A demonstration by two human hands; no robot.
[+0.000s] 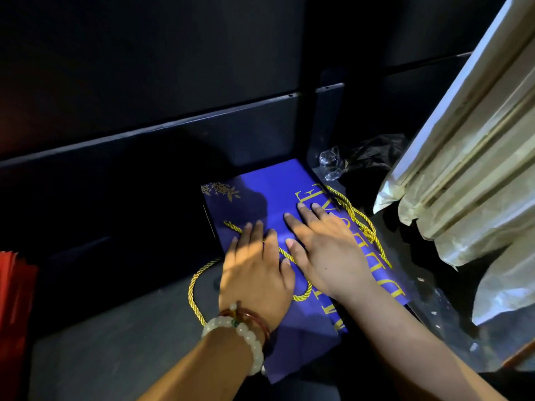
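A flat blue paper gift bag (278, 186) with gold lettering and a gold flower print lies on a dark grey surface (121, 337). Its gold rope handles (194, 287) loop out at the left and the right side. My left hand (254, 270), with a white bead bracelet and a red bangle on the wrist, lies flat on the bag, fingers straight, over one rope. My right hand (327, 250) presses flat on the bag beside it, fingers spread over the lettering.
A dark wall with a horizontal rail (173, 123) rises behind the bag. Crumpled clear plastic (335, 163) lies at the back right. A stack of pale plastic-wrapped packs (469, 157) leans at the right. Red sheets (14, 285) show at the left edge.
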